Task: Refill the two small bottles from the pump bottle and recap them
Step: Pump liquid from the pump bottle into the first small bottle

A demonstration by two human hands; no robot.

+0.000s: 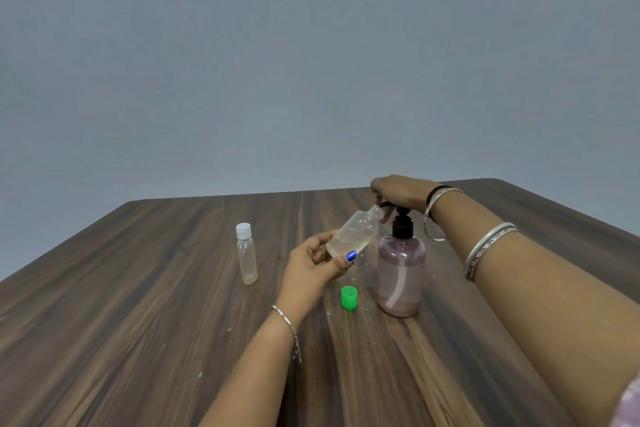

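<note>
My left hand (313,270) holds a small clear bottle (355,234) tilted, its open neck up against the black pump nozzle. A little liquid lies in the bottle's lower end. My right hand (398,192) rests on top of the black pump head of the pale purple pump bottle (401,274), which stands upright with a low layer of liquid. A green cap (348,297) stands on the table just left of the pump bottle. A second small clear bottle (247,255) with a white cap stands upright further left.
The wooden table (156,340) stretches wide to the left and front; its far edge runs just behind my right hand. A plain grey wall rises behind it. Small white specks dot the tabletop.
</note>
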